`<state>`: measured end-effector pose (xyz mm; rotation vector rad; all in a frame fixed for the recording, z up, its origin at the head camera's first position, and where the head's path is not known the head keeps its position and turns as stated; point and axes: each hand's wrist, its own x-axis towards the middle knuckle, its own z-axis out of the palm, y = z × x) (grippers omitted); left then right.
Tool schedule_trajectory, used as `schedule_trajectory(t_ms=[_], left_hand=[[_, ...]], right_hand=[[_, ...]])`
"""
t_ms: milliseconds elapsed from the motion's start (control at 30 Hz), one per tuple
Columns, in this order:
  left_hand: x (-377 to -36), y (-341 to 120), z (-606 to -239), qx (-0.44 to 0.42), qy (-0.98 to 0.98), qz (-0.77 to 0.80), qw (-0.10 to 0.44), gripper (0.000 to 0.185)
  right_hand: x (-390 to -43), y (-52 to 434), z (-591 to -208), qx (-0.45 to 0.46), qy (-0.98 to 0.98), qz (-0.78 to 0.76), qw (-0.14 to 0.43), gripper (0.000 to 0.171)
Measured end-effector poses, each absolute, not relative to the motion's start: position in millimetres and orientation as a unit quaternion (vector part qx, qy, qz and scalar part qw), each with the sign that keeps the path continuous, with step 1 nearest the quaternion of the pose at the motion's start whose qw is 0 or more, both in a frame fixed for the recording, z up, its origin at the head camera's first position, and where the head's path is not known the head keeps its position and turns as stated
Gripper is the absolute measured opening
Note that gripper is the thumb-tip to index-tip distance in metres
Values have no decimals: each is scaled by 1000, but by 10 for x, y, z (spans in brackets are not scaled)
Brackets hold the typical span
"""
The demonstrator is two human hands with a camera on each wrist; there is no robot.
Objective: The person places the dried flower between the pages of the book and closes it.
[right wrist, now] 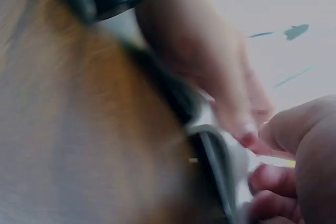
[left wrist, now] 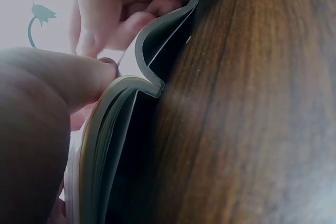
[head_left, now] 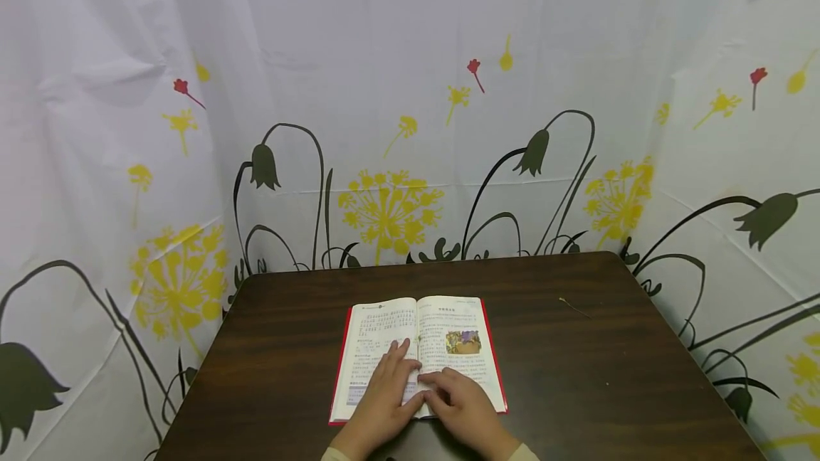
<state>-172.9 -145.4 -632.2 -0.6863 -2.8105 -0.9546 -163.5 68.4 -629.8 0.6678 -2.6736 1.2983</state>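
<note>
An open book (head_left: 418, 354) with a red cover is lying flat near the front middle of the dark wooden desk (head_left: 608, 375), text on its left page and a small colour picture (head_left: 463, 341) on its right page. The left hand (head_left: 382, 393) is being rested on the lower left page, fingers (head_left: 400, 354) straight and slightly apart, reaching up toward the gutter. The right hand (head_left: 464, 404) is being laid across the lower right page, fingers pointing left toward the gutter and touching or nearly touching the left hand's. In the left wrist view the thumb (left wrist: 79, 80) is being pressed onto the page edge at the near end of the book (left wrist: 113, 140), where the page block is bulging up (a wavy hump near the spine); the right hand's fingers (left wrist: 110, 22) are showing beyond it, loosely bent on the paper. The right wrist view is blurred: fingers (right wrist: 247, 129) are being held on the page by the book's edge (right wrist: 212, 156), and whether a page is being pinched cannot be told. A thin twig-like scrap (head_left: 572, 306) is lying on the desk, well apart to the right. A flower-printed curtain (head_left: 410, 126) is hanging behind and beside the desk.
</note>
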Motion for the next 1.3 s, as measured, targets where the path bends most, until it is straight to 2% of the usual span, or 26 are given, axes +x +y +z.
schedule_trajectory(t_ms=[67, 167, 233, 433, 533, 867, 1000, 1200, 1233, 1300], left_hand=[[-1735, -1451, -6332, -223, -922, -313, 38, 44], [-1733, -1442, -6351, -222, -923, -314, 28, 45], [-1725, -1433, -6359, -221, -923, -313, 27, 47], [-1704, -1430, -6349, -221, -928, -301, 21, 60], [-1716, -1441, -6328, -223, -930, -291, 21, 62], [-1757, -1467, -6314, -200, -932, -302, -6, 67], [-1759, -1462, -6315, -197, -933, -302, -13, 69], [-1761, -1446, -6317, -195, -932, -304, -13, 69], [-1762, -1443, -6320, -194, -932, -307, -14, 69], [-1763, -1435, -6321, -196, -930, -310, -14, 69]], right_hand=[[-1637, 759, -6245, 205, -879, 429, 45, 19], [-1639, 931, -6176, 177, -901, 394, 39, 25], [-1638, 1064, -6168, 167, -919, 357, 35, 36], [-1631, 1522, -6237, 176, -920, 350, -30, 80], [-1662, 1715, -6257, 202, -912, 357, -33, 88], [-1742, 1844, -6284, 230, -892, 385, -56, 73], [-1739, 1847, -6305, 238, -886, 396, -44, 53], [-1777, 1782, -6306, 224, -866, 447, -22, 8], [-1779, 1765, -6306, 218, -864, 453, -16, 3], [-1777, 1734, -6299, 206, -861, 465, -9, 9]])
